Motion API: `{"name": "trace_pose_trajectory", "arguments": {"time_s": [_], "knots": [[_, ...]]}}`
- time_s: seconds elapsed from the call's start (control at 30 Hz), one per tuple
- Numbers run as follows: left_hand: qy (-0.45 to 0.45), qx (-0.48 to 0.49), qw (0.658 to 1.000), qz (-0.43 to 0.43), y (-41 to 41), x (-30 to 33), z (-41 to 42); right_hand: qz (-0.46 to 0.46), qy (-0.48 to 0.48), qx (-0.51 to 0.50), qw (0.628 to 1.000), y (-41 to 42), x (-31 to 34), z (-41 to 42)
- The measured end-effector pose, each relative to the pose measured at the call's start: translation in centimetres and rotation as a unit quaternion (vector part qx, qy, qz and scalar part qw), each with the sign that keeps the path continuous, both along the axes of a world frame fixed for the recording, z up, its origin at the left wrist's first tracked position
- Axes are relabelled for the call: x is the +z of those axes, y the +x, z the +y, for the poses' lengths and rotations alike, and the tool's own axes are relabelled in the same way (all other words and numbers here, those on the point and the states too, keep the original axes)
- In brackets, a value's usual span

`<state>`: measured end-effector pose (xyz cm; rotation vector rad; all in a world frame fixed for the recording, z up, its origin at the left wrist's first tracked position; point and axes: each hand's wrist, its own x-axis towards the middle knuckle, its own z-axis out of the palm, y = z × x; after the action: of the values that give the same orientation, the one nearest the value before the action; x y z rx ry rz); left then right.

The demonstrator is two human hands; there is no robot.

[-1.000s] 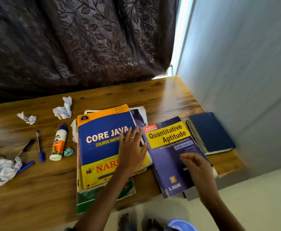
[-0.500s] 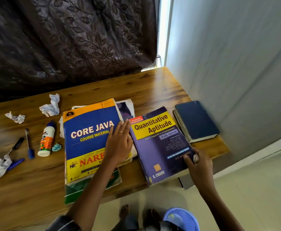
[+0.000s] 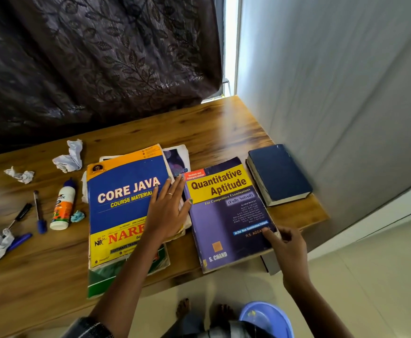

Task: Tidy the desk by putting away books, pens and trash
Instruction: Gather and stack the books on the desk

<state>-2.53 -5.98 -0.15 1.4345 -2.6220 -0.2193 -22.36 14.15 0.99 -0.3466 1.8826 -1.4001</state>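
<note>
Fingers [image 3: 172, 189] of the left hand [image 3: 167, 211] lie straight and flat on the Core Java book [image 3: 123, 203], steadying the stack. Right hand [image 3: 287, 245] pinches the near right corner of the Quantitative Aptitude book [image 3: 226, 215], thumb on the cover. Book-gathering seems to be the step in hand; next, this book likely needs lifting onto the stack, squared to it. It lies flat on the tabletop [image 3: 211, 132] just right of the stack, long axis running away from the person, title end farthest, tilted slightly left.
</note>
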Motion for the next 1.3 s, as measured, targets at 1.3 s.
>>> {"name": "trace_pose_trajectory", "arguments": {"time_s": [1.3], "knots": [[0.280, 0.175, 0.704, 0.629, 4.0, 4.7, -0.8, -0.105, -0.187, 0.071, 0.974, 7.0, 11.6, -8.2]]}}
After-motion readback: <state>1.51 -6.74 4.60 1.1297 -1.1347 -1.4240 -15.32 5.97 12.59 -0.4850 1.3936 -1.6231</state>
